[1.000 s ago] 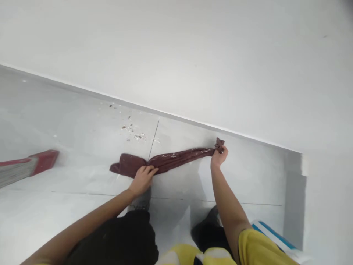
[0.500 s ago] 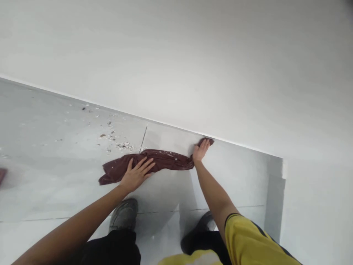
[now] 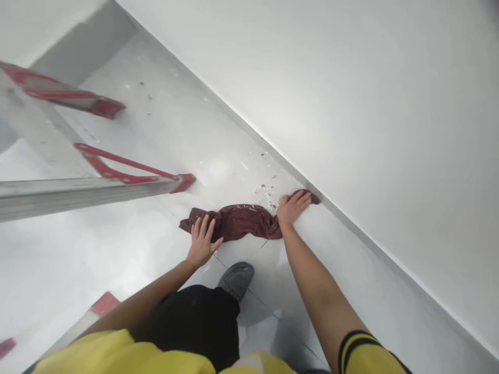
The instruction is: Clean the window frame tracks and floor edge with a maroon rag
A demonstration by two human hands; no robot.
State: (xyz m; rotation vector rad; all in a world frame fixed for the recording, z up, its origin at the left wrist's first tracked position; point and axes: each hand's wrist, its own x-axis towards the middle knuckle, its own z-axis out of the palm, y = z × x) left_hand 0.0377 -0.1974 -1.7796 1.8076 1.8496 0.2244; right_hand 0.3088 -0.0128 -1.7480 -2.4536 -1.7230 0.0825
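A dark maroon cloth (image 3: 245, 222) lies bunched in a long strip on the pale tiled floor, its right end against the foot of the wall. My left hand (image 3: 200, 241) rests on the cloth's left end with fingers spread. Pressed flat on the right end, beside the wall, is my right hand (image 3: 294, 208), its fingers stretched out. White flecks cling to the cloth's upper edge. Just beyond it, small debris (image 3: 267, 192) is scattered on the floor near my right hand.
A metal ladder (image 3: 89, 192) with red feet stands on the left. The white wall (image 3: 370, 130) runs diagonally along the right, meeting the floor (image 3: 218, 140). My shoe (image 3: 237, 279) is close behind the cloth. More flecks lie toward the far corner.
The view has turned left, bringing the ladder into sight. Both hands have moved along the wall with the cloth, and the debris now lies nearer my right hand.
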